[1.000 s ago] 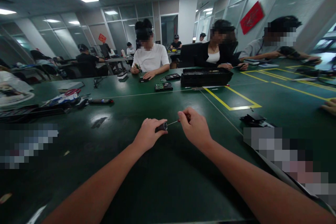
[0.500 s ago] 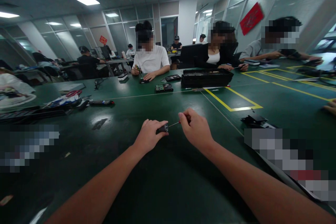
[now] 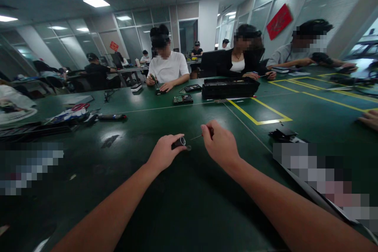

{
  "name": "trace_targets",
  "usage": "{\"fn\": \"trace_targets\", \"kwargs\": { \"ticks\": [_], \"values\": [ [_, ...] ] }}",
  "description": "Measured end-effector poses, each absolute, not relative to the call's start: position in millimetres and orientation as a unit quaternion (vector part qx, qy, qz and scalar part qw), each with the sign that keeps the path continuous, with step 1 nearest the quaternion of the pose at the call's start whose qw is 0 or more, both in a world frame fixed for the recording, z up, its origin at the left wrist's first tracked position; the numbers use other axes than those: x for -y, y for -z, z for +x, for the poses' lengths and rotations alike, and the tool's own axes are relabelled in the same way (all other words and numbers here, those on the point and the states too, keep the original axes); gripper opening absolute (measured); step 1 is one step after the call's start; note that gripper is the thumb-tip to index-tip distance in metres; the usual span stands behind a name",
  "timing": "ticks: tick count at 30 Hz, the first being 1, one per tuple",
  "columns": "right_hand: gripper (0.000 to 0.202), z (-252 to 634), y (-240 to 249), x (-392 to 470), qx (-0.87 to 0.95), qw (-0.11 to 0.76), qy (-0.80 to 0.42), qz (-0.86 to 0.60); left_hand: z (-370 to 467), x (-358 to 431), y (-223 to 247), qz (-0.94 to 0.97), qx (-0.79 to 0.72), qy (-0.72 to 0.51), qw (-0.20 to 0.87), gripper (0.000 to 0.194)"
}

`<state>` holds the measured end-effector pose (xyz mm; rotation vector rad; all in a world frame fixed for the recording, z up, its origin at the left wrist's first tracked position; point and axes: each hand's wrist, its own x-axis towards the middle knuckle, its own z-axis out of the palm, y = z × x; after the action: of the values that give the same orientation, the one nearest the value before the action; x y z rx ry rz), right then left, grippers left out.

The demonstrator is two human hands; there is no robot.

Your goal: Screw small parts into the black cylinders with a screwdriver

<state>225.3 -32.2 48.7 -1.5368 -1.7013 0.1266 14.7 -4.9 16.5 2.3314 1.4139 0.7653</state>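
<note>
My left hand [image 3: 163, 151] is closed round a short black cylinder [image 3: 177, 143], whose round end faces right and shows a pale rim with a dark inside. Just below that end, by my left thumb tip, is a small round grey piece [image 3: 189, 148]; whether it hangs from the cylinder or is loose, I cannot tell. My right hand [image 3: 220, 141] is closed round the handle of a thin screwdriver [image 3: 196, 138], mostly hidden by the fingers. Its slim metal shaft points left toward the cylinder, with its tip a little apart from it. Both hands are above the green table [image 3: 165, 212].
Ahead lie a circuit-board device [image 3: 183, 99] and a long black casing [image 3: 230, 88]. To the left are a dark pen-shaped tool [image 3: 112, 117] and red-handled scissors [image 3: 80, 106]. Black parts [image 3: 285, 134] lie at right. Several people sit across the table.
The grey round end piece has come away from the cylinder's mouth and is now below it. The screwdriver tip is slightly clear of the cylinder. The whole view has shifted slightly.
</note>
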Motion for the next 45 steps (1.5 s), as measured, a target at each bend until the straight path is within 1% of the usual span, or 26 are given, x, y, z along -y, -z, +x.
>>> {"fn": "trace_targets", "kwargs": {
  "ticks": [2,5,8,10,12,13,14,16,20,24,26,30,32,35,38,40,41,43,45],
  "values": [
    [0.023,226.1,-47.8,31.5,0.667,0.432,-0.079,-0.602,13.1,4.1,-17.6,0.794,-0.499,-0.297,0.179,0.040],
    [0.022,228.2,-42.7,26.5,0.624,0.488,-0.157,-0.590,11.4,0.3,-16.0,0.751,-0.498,-0.365,0.234,0.035],
    [0.030,231.5,-33.9,16.3,0.562,0.530,-0.233,-0.590,11.5,-5.7,-12.1,0.662,-0.483,-0.451,0.354,0.034],
    [0.029,234.1,-28.0,9.3,0.539,0.554,-0.264,-0.577,11.7,-8.4,-10.8,0.587,-0.456,-0.504,0.440,0.036],
    [0.034,236.2,-24.2,4.6,0.534,0.558,-0.282,-0.569,11.0,-8.9,-12.1,0.538,-0.435,-0.531,0.489,0.039],
    [0.035,236.9,-23.3,3.6,0.531,0.563,-0.286,-0.564,10.1,-8.4,-13.8,0.536,-0.436,-0.529,0.493,0.038],
    [0.036,237.2,-23.2,3.5,0.531,0.565,-0.290,-0.562,9.0,-7.5,-16.2,0.551,-0.446,-0.514,0.482,0.036],
    [0.036,236.6,-25.1,5.5,0.536,0.562,-0.292,-0.558,6.7,-5.2,-22.3,0.612,-0.483,-0.459,0.426,0.031],
    [0.033,232.9,-32.6,12.7,0.570,0.541,-0.276,-0.553,7.2,-2.9,-36.6,0.700,-0.543,-0.338,0.318,0.037],
    [0.029,230.1,-38.3,16.3,0.576,0.537,-0.271,-0.554,15.6,-8.0,-42.6,0.780,-0.529,-0.261,0.208,0.033],
    [0.028,229.8,-39.1,16.1,0.575,0.539,-0.267,-0.555,21.2,-13.1,-39.4,0.820,-0.517,-0.195,0.152,0.033],
    [0.028,230.1,-37.6,14.4,0.574,0.542,-0.260,-0.556,34.3,-23.5,-27.3,0.844,-0.525,-0.067,0.082,0.043],
    [0.029,230.0,-36.6,14.0,0.577,0.541,-0.262,-0.553,40.0,-27.2,-23.3,0.852,-0.518,-0.040,0.060,0.038],
    [0.029,229.8,-35.5,14.1,0.587,0.532,-0.264,-0.550,42.9,-30.6,-21.5,0.857,-0.512,-0.037,0.046,0.028],
    [0.028,230.0,-34.7,14.2,0.594,0.526,-0.267,-0.546,36.5,-33.0,-21.9,0.859,-0.508,-0.048,0.046,0.026],
    [0.029,230.5,-34.3,14.3,0.595,0.524,-0.271,-0.546,28.1,-35.1,-22.9,0.855,-0.504,-0.093,0.078,0.027],
    [0.029,230.8,-34.2,14.5,0.596,0.520,-0.274,-0.547,23.1,-36.3,-24.0,0.846,-0.506,-0.130,0.112,0.027],
    [0.029,231.3,-34.1,15.0,0.600,0.509,-0.281,-0.550,12.1,-38.4,-28.0,0.792,-0.522,-0.229,0.220,0.027],
    [0.029,231.5,-34.3,15.9,0.605,0.500,-0.289,-0.548,0.0,-39.2,-34.8,0.679,-0.537,-0.343,0.365,0.025]
  ]
}}
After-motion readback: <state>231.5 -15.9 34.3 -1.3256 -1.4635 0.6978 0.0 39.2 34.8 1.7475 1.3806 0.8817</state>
